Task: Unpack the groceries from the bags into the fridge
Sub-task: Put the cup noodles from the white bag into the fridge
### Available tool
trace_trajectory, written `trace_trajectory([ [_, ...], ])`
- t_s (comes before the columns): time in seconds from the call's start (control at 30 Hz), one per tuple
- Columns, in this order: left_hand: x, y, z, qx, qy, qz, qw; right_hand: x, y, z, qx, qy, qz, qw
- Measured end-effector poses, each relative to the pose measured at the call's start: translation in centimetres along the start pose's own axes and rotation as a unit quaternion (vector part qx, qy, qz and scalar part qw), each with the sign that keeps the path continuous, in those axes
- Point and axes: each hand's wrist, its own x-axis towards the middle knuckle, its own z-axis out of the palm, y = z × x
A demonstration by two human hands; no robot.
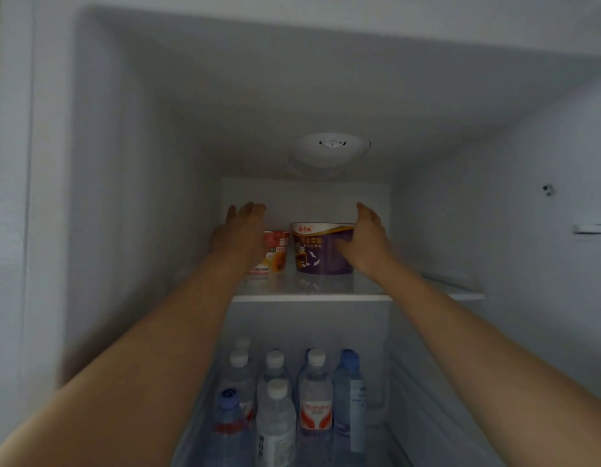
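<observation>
The inside of a white fridge fills the view, dim, with a round lamp housing at twelve o'clock on the ceiling and a glass shelf running across the middle. On that shelf, deep toward the back wall, stand two instant-noodle cups: a purple cup at centre and a red cup just beside it at nine o'clock. Both arms reach in. The right hand wraps the purple cup's three o'clock side, thumb across its front and fingers round the far side, probably to seat it upright and far back so the shelf front stays free. The left hand has straight fingers and hides part of the red cup; whether it touches the cup cannot be told, though it may be steadying it. The hands are well apart, one on either side of the pair. Below, at six o'clock, water bottles stand packed upright on the lower level.
</observation>
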Motion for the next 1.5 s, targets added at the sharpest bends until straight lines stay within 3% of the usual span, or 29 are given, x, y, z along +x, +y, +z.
trace_trajectory([
  [0.07,-0.9,1.2,-0.6,-0.077,0.048,-0.001,0.996,-0.9,-0.2,-0.7,0.007,0.04,-0.013,0.999],
  [0.2,-4.3,4.0,-1.4,-0.235,0.072,0.01,0.969,-4.2,-0.7,-2.3,0.043,0.091,-0.027,0.995],
  [0.33,-9.2,6.1,-2.1,-0.286,0.131,0.048,0.948,-9.7,-1.9,-4.0,0.093,0.14,-0.05,0.985],
  [0.47,-17.1,8.3,-3.0,-0.344,0.116,0.073,0.929,-17.1,-1.9,-5.7,0.142,0.15,-0.044,0.977],
  [0.77,-39.2,13.0,-2.9,-0.398,0.003,0.097,0.912,-40.2,1.1,-11.5,0.136,0.065,0.028,0.988],
  [1.1,-65.7,22.4,-5.1,-0.455,-0.18,0.031,0.871,-67.2,2.5,-21.9,0.065,0.011,0.149,0.987],
  [1.33,-81.1,27.9,-7.6,-0.444,-0.333,0.029,0.831,-83.5,2.2,-30.2,-0.005,-0.004,0.29,0.957],
  [1.5,-88.7,32.6,-8.4,-0.434,-0.435,0.076,0.785,-92.5,2.8,-34.7,-0.026,0.051,0.398,0.916],
])
